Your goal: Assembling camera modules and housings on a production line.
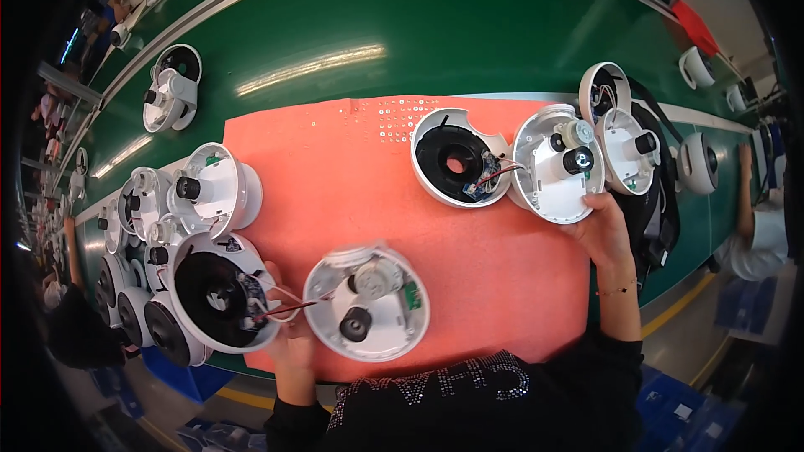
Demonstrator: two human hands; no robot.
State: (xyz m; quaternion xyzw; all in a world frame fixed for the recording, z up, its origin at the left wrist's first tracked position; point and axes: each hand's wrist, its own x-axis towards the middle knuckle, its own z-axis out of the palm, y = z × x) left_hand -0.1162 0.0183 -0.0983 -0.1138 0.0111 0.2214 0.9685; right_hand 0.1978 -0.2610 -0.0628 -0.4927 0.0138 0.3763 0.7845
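Observation:
My left hand (293, 347) is closed on a white camera shell (186, 318) with a black inside and a small circuit board; part of the fingers is hidden behind it. Red and white wires join it to a round white camera housing (394, 336), slightly blurred, which carries a black lens, a clear gear part and a green board. At the right, my right hand (607, 234) grips the lower right rim of a similar housing (548, 192) with its thumb on the edge. Wires run from that housing to an open shell (427, 159) on the orange mat (486, 285).
Several opened camera units (201, 201) crowd the left side. Another unit (628, 146) stands beyond my right hand, beside a black strap or bag (657, 226). Small screws (406, 117) lie in rows at the mat's far edge. Other people (758, 234) sit at both sides.

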